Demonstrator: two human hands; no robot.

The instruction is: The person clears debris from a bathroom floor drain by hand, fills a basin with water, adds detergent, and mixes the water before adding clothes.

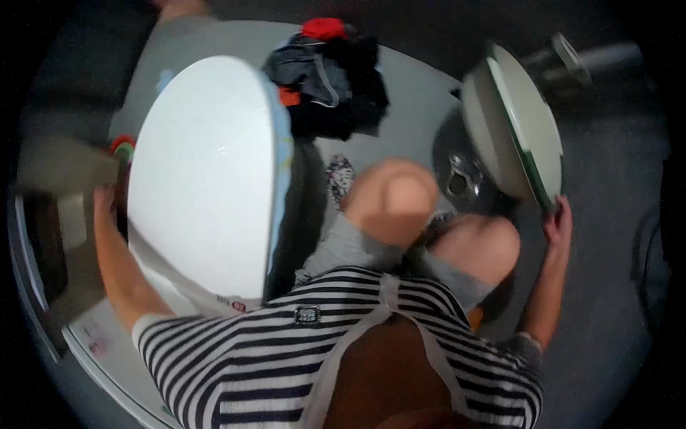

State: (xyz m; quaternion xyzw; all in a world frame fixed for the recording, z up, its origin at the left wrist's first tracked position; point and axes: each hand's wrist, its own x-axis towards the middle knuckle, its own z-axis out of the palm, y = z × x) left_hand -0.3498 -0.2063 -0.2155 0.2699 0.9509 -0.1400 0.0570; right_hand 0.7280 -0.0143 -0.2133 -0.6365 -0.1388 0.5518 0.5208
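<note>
My right hand [559, 220] grips the lower rim of a pale basin [543, 114] with a dark green edge, tilted up on its side at the right. At the far left, my left hand [105, 198] is raised beside a large white oval board or lid [207, 157]; its fingers are blurred, and what they touch is unclear. A blurred beige shape [68, 168] lies just beyond that hand. Between my arms are my bare knees and grey shorts.
A pile of dark clothes [329, 79] with red and orange pieces lies on the grey floor ahead. Red and green round items [123, 145] sit left of the white board. A shiny metal-like object [461, 179] is near the basin. A pale panel [107, 350] stands at lower left.
</note>
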